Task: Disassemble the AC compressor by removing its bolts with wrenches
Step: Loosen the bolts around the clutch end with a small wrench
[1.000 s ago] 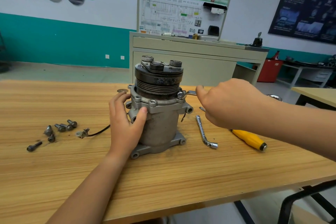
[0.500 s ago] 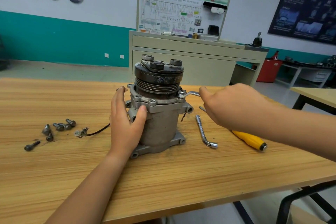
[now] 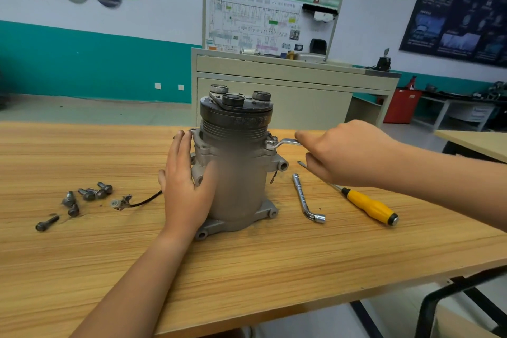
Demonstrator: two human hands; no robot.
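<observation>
The grey AC compressor [image 3: 241, 173] stands upright mid-table, its black pulley on top. My left hand [image 3: 186, 186] holds its left side, fingers straight up along the body and the thumb round the front. My right hand [image 3: 345, 156] grips the handle of a silver wrench [image 3: 285, 142]. The wrench's ring end sits on a bolt [image 3: 270, 143] on the compressor's upper right flange. Several removed bolts [image 3: 87, 195] lie on the table at the left.
An L-shaped socket wrench [image 3: 306, 197] and a yellow-handled screwdriver [image 3: 369, 207] lie right of the compressor. A black wire with a connector [image 3: 129, 202] trails left from it. The wooden table's [image 3: 274, 269] front edge is close. A cabinet stands behind.
My right hand has swung the wrench handle away from the compressor toward the right. My left hand's fingers have straightened higher along the compressor's side.
</observation>
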